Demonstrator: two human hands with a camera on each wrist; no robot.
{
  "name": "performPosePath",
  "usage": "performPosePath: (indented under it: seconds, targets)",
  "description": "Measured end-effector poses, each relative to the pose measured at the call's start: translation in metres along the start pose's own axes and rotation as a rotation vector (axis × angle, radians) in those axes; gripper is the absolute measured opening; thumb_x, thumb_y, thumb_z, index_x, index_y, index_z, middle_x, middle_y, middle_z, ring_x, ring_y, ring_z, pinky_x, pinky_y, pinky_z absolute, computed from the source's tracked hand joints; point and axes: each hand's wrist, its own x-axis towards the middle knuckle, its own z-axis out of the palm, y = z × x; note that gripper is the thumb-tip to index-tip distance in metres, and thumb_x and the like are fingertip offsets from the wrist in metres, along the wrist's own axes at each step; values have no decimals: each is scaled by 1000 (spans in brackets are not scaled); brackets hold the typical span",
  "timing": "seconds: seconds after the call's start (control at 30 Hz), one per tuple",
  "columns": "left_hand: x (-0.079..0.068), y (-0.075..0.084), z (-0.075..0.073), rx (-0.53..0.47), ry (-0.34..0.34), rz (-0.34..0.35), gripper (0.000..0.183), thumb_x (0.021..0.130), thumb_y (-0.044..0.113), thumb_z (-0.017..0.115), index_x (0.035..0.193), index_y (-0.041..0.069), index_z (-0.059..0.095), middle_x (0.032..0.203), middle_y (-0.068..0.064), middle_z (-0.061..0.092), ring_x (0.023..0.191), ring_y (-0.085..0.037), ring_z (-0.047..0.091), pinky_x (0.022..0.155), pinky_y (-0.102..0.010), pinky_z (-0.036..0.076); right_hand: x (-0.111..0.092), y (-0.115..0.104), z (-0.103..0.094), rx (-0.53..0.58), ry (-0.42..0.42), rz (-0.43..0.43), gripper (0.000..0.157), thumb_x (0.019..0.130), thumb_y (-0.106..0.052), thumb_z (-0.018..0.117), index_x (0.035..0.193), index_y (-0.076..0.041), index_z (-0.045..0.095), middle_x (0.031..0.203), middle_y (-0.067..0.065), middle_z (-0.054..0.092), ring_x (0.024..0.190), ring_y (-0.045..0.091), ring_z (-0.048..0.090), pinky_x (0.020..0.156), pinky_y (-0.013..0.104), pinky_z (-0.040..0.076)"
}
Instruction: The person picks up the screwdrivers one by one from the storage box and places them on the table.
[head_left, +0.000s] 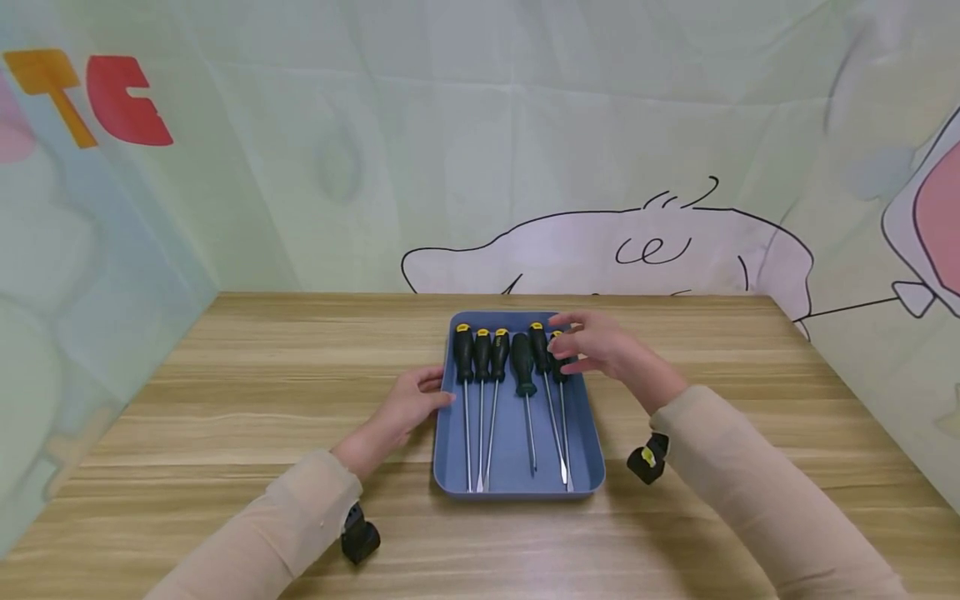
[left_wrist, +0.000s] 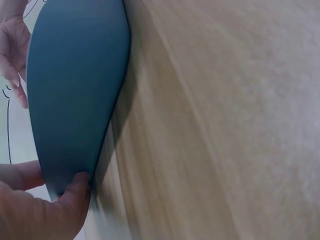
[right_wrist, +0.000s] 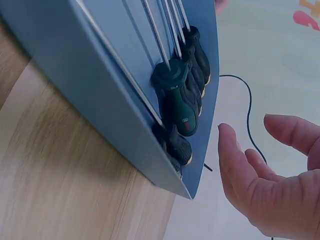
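Note:
A blue tray (head_left: 491, 446) holds several screwdrivers in two groups. Three with black and yellow handles lie on the left. Among those on the right is a dark green screwdriver (right_wrist: 182, 112), with two black and yellow screwdrivers (head_left: 538, 346) beside it. All handles point to the far end. My left hand (head_left: 405, 404) grips the tray's left side; in the left wrist view its thumb and a finger (left_wrist: 25, 172) lie at the wall's edges. Over the far right corner, my right hand (head_left: 596, 343) hovers with parted fingers around the rightmost handle, which it partly hides, holding nothing.
The tray stands on a wood-grain table (head_left: 300, 350). Behind it rises a printed cloth backdrop (head_left: 480, 150) with cartoon drawings and letters. Each wrist carries a small black camera (head_left: 360, 537) on its sleeve cuff.

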Motion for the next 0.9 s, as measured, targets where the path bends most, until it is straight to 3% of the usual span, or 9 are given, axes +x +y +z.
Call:
performPosePath:
  seconds: [0.33, 0.57, 0.9]
  targets:
    - [1, -1, 0, 3, 3, 7, 50, 85, -10, 55, 133, -10, 40, 131, -29, 46, 118, -36, 49, 98, -38, 44, 7, -3, 14, -1, -7, -9, 52, 89, 1, 55, 138, 2, 37, 129, 24, 45, 113, 39, 49, 80, 38, 55]
    - [1, 1, 1, 7, 14, 3, 51, 84, -11, 55, 133, -10, 41, 131, -29, 47, 117, -36, 50, 97, -38, 45, 10, -5, 25, 17, -1, 26, 50, 89, 0, 56, 137, 1, 41, 129, 22, 46, 109, 34, 53, 89, 44, 50]
    - [-2, 1, 0, 20, 15, -7, 49, 85, -10, 55, 133, -9, 41, 131, -28, 47, 116, -35, 51, 96, -37, 46, 18, -3, 42, 63, -42, 58, 49, 90, 2, 54, 136, 6, 39, 132, 24, 44, 111, 36, 53, 81, 39, 55]
